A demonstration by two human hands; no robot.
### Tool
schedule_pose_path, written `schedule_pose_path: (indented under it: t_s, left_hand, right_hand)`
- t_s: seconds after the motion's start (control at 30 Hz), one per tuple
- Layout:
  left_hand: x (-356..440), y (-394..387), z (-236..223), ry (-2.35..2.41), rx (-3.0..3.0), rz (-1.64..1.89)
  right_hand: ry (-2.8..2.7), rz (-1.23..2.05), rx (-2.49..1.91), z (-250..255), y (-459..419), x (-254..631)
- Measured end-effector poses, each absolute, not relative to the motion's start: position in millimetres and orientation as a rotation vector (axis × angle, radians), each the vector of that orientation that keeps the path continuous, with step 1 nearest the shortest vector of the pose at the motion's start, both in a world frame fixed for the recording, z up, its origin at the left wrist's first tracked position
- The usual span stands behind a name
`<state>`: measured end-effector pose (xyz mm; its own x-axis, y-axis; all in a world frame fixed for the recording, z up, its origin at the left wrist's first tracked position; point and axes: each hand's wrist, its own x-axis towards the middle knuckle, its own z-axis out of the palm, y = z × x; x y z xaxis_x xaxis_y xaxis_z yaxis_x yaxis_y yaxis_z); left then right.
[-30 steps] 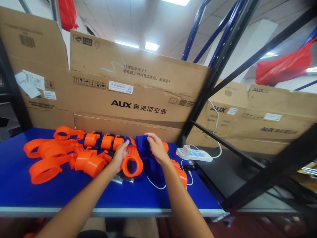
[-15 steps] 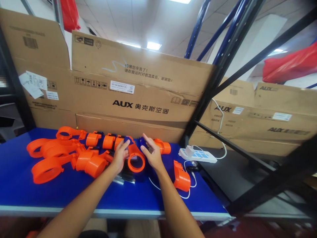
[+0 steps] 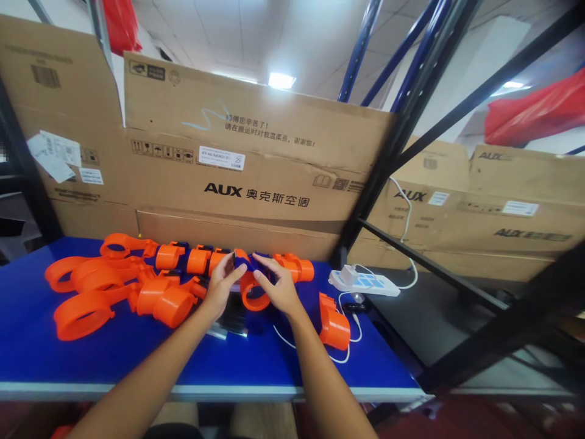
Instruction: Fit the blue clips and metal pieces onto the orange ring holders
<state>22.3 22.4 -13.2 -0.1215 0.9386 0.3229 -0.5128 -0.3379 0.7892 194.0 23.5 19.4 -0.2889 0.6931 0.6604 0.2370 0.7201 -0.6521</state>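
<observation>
My left hand (image 3: 223, 283) is closed around an orange ring-shaped plastic part (image 3: 256, 300), whose ring hangs below and between my hands. My right hand (image 3: 278, 284) pinches a small dark blue piece (image 3: 256, 261) against the upper portion of that part, partly hidden by the fingers. Several similar orange ring parts (image 3: 85, 314) lie in a cluster to the left of my hands. More orange pieces with dark blue fittings (image 3: 198, 260) stand in a row behind. Below my left hand lie black and silvery strips or packets (image 3: 233, 317), too blurred to name.
A white power strip (image 3: 364, 282) with a plug and cables sits at the table's right end. Near it stands another orange part (image 3: 334, 323) beside a white cable. Large cardboard boxes (image 3: 256, 219) wall off the back; a black metal post (image 3: 372, 183) rises on the right.
My hands have come closer together, bringing the dark blue piece against the orange ring part. The ring has tilted and moved slightly right. The camera view has shifted a little.
</observation>
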Motion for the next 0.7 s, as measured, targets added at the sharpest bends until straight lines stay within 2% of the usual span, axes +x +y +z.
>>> schedule_pose_path:
  t_s: [0.57,0.7]
  left_hand:
    - [20.8,19.5,-9.6,0.468,0.925,1.676]
    - [19.0,16.9,-8.1,0.423,0.968,1.648]
  right_hand:
    - [-1.831,0.660,-0.790,14.7,23.2,192.2]
    - [-1.887,0.506,-0.822,12.8,22.4,194.3]
